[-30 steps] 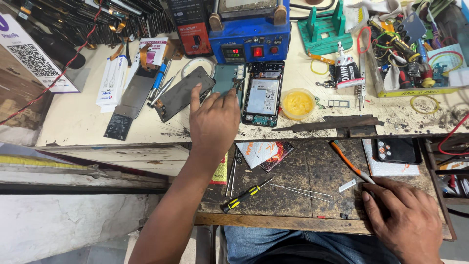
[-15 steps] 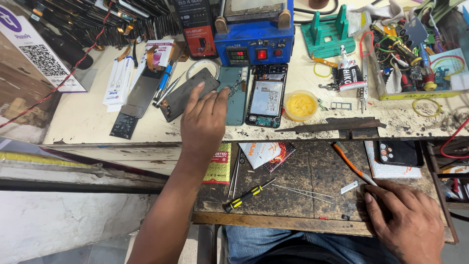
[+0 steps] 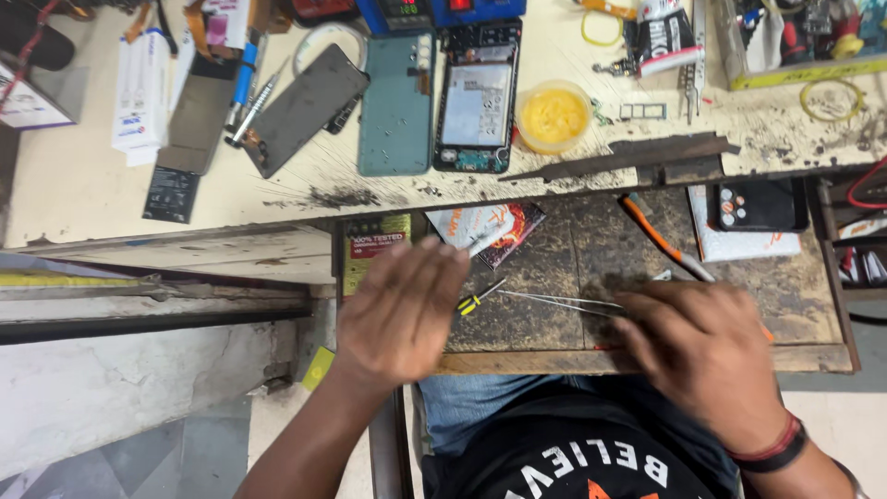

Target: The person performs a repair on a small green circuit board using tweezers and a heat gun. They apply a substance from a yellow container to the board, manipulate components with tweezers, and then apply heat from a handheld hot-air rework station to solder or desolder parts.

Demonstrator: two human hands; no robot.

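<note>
My left hand (image 3: 402, 310) hovers, blurred, over the left edge of a dark pull-out board (image 3: 573, 249), fingers stretched out with nothing in them. Just right of its fingertips lies a small yellow-and-black screwdriver (image 3: 476, 298) and thin metal tweezers (image 3: 564, 300). My right hand (image 3: 702, 351), also blurred, lies palm down on the board with its fingers at the tweezers' right end; whether it grips them is unclear. On the bench above sit a teal phone back cover (image 3: 395, 106) and an opened phone (image 3: 476, 97).
A dark phone screen (image 3: 305, 109), a yellow dish (image 3: 552, 115) and white boxes (image 3: 143, 92) lie on the pale bench. An orange-handled tool (image 3: 658, 238), a red-and-white packet (image 3: 485, 226) and a black phone (image 3: 758, 205) rest on the board.
My left hand has pulled back from the teal cover on the bench down to the board's left edge. My right hand has shifted left toward the tweezers. The view tilted downward.
</note>
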